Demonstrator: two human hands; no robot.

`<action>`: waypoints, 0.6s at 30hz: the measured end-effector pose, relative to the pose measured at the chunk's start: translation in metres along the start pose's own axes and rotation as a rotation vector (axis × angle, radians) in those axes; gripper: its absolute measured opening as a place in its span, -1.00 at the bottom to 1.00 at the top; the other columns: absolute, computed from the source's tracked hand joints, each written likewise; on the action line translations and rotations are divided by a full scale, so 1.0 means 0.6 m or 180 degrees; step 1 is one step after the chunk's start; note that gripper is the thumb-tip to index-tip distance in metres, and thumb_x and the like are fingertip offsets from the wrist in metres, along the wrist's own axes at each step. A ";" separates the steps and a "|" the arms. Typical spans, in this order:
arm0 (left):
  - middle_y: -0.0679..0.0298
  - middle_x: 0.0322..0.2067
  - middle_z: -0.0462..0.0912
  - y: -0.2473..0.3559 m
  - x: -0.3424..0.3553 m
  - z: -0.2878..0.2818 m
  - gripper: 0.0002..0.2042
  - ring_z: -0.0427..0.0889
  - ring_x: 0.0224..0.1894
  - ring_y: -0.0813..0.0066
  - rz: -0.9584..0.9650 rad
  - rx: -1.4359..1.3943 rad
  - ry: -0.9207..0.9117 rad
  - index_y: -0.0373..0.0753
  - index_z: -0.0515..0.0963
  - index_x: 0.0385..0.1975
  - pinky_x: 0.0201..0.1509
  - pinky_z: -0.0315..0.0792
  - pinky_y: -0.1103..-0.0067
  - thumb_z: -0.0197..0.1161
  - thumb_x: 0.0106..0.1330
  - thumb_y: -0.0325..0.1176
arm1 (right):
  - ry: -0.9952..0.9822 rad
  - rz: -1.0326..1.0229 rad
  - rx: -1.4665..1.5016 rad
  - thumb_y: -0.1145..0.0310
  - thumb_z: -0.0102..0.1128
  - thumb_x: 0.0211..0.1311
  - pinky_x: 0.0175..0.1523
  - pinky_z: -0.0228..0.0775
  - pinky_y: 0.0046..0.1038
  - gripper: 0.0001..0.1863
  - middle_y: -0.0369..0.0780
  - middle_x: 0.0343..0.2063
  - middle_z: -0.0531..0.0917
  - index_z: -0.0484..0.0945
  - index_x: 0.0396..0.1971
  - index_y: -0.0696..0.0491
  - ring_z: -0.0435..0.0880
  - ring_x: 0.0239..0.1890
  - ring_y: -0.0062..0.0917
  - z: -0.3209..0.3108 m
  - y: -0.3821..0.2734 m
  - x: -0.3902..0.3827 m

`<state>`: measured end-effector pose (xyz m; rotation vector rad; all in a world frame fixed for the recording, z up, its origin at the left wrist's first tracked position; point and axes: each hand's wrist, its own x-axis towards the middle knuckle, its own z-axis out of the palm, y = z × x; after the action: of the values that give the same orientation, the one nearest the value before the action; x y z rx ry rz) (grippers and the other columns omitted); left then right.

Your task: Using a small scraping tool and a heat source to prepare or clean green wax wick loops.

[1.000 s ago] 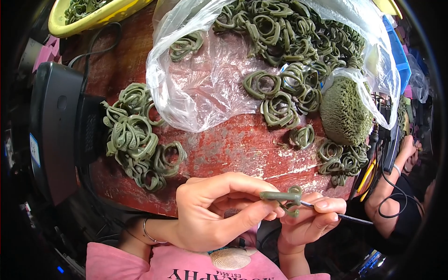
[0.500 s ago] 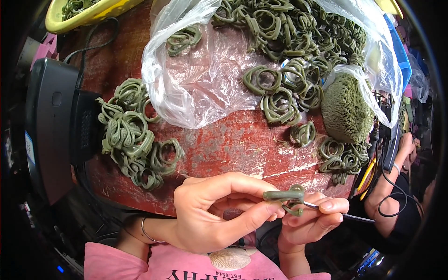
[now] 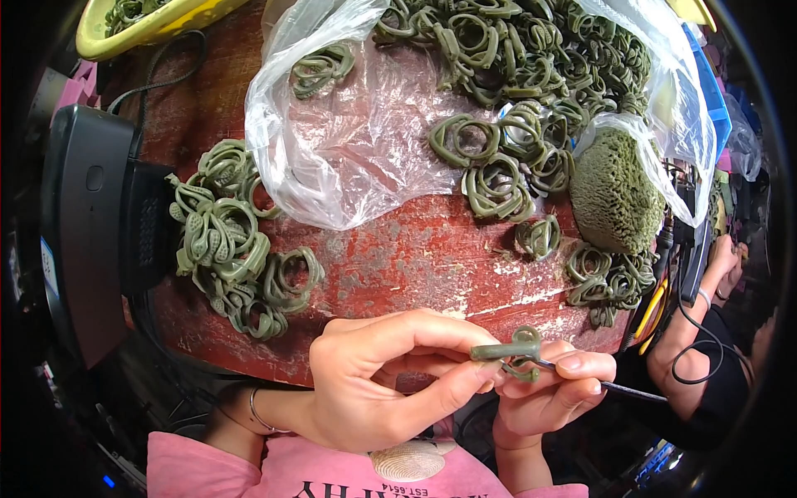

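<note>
Between thumb and fingers, my left hand (image 3: 374,378) pinches a small green ring piece (image 3: 496,352) that looks like wax, with a curled end. My right hand (image 3: 552,386) grips a thin dark carving tool (image 3: 631,389) with a knurled handle. Its metal tip reaches the curled end of the piece, where the fingers partly hide the contact. Both hands are held together above the table's near edge. Beyond them lies a single loose green ring (image 3: 540,238), and a larger cluster of green rings (image 3: 224,236) is heaped to the left.
A clear plastic bag (image 3: 332,178) lies across the red worn table (image 3: 390,266), with many green rings (image 3: 540,58) on it. Beside it stands a rough green block (image 3: 614,195). A black device (image 3: 91,224) is at left, a yellow basin (image 3: 149,33) behind. Another person's arm (image 3: 693,340) shows at right.
The green ring piece has tilted slightly, its curled end now standing a little higher. Both hands stay nearly in place, the right shifting slightly left. The heaps are unchanged.
</note>
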<state>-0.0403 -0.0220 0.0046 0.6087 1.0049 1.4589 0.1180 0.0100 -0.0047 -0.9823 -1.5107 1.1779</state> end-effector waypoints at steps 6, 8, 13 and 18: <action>0.12 -0.37 0.60 0.002 0.001 -0.002 -0.84 0.61 -0.32 0.52 -0.0025 0.0055 -0.0021 -0.48 0.50 -0.32 -0.26 0.53 0.68 0.17 0.08 -0.68 | -0.0140 0.0179 0.0112 0.03 -0.19 0.27 -0.68 0.33 -0.61 -0.63 -0.25 -0.85 0.49 0.30 -0.39 0.08 0.52 -0.78 -0.54 -0.003 -0.005 0.010; 0.13 -0.37 0.60 0.002 0.001 -0.002 -0.84 0.61 -0.32 0.51 -0.0041 0.0045 -0.0052 -0.48 0.50 -0.31 -0.26 0.53 0.68 0.16 0.08 -0.68 | -0.0223 0.0286 0.0204 0.02 -0.19 0.27 -0.68 0.33 -0.60 -0.62 -0.25 -0.85 0.49 0.31 -0.40 0.08 0.52 -0.80 -0.54 -0.007 -0.006 0.015; -0.09 -0.37 0.56 0.004 0.002 -0.002 -0.88 0.62 -0.38 0.38 -0.0028 0.0157 -0.0117 -0.48 0.45 -0.33 -0.34 0.55 0.59 0.14 0.12 -0.64 | -0.0157 0.0139 0.0392 0.02 -0.18 0.27 -0.68 0.35 -0.57 -0.62 -0.22 -0.83 0.52 0.35 -0.39 0.08 0.54 -0.78 -0.52 -0.006 -0.004 0.012; -0.01 -0.35 0.57 0.004 0.003 -0.005 -0.85 0.61 -0.35 0.42 -0.0047 -0.0016 -0.0206 -0.49 0.45 -0.29 -0.29 0.53 0.62 0.12 0.14 -0.66 | -0.0228 0.0114 0.0446 0.04 -0.19 0.28 -0.68 0.35 -0.57 -0.64 -0.22 -0.82 0.53 0.36 -0.38 0.07 0.54 -0.77 -0.51 -0.008 -0.001 0.009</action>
<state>-0.0444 -0.0209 0.0046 0.6397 0.9530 1.4196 0.1214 0.0161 -0.0025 -0.8843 -1.4501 1.3382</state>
